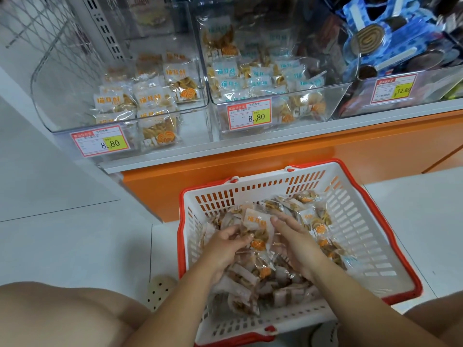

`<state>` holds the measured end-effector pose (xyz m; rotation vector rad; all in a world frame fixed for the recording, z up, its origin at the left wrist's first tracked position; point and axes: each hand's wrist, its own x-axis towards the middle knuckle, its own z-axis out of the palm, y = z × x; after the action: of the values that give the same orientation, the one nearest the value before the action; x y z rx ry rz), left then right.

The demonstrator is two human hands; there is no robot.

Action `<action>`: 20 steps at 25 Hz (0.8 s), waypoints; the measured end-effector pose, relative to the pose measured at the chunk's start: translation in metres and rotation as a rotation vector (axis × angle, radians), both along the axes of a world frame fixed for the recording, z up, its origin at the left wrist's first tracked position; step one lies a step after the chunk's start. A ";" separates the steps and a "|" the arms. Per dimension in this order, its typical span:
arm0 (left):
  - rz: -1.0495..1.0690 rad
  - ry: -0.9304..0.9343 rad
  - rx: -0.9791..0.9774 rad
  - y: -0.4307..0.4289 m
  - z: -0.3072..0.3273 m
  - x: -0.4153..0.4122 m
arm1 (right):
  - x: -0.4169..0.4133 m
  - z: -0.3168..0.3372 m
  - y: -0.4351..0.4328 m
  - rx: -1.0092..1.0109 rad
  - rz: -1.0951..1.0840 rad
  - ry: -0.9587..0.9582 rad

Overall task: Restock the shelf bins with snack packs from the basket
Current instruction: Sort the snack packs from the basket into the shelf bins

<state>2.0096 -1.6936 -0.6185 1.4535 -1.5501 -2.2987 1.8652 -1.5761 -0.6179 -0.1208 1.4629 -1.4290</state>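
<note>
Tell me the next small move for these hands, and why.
Probably lift the orange-lettered pack out of the basket toward the left bin. The left hand pinches it, the right hand touches it with straight fingers, and that bin holds matching orange-lettered packs with room to spare.

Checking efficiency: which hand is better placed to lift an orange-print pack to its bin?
Probably left. The left hand grips packs in the basket, and the orange-print bin is on that side; the right hand only touches a pack.
</note>
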 end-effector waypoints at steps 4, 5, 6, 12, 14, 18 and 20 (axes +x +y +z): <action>-0.008 0.055 0.024 0.008 0.012 -0.001 | -0.006 0.013 0.004 -0.004 -0.071 0.038; -0.016 0.058 0.019 0.009 0.016 -0.001 | -0.006 0.016 0.004 -0.006 -0.074 0.035; -0.017 0.067 0.012 0.009 0.021 0.000 | -0.005 0.020 0.005 -0.008 -0.070 0.032; -0.111 0.096 -0.264 -0.002 0.083 0.010 | -0.005 0.096 0.000 -0.021 0.062 0.254; -0.130 0.122 -0.428 -0.015 0.117 0.016 | -0.003 0.143 -0.009 -0.053 0.180 0.431; -0.088 0.229 -0.784 -0.052 0.196 0.031 | 0.006 0.253 -0.048 -0.073 0.347 0.870; -0.009 0.161 -1.102 -0.083 0.232 0.049 | 0.008 0.299 -0.083 -0.118 0.346 1.065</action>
<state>2.0582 -1.7767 -0.3864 0.8919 -2.1581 -1.0713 1.8728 -1.6593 -0.3188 -1.3022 2.0305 -1.1788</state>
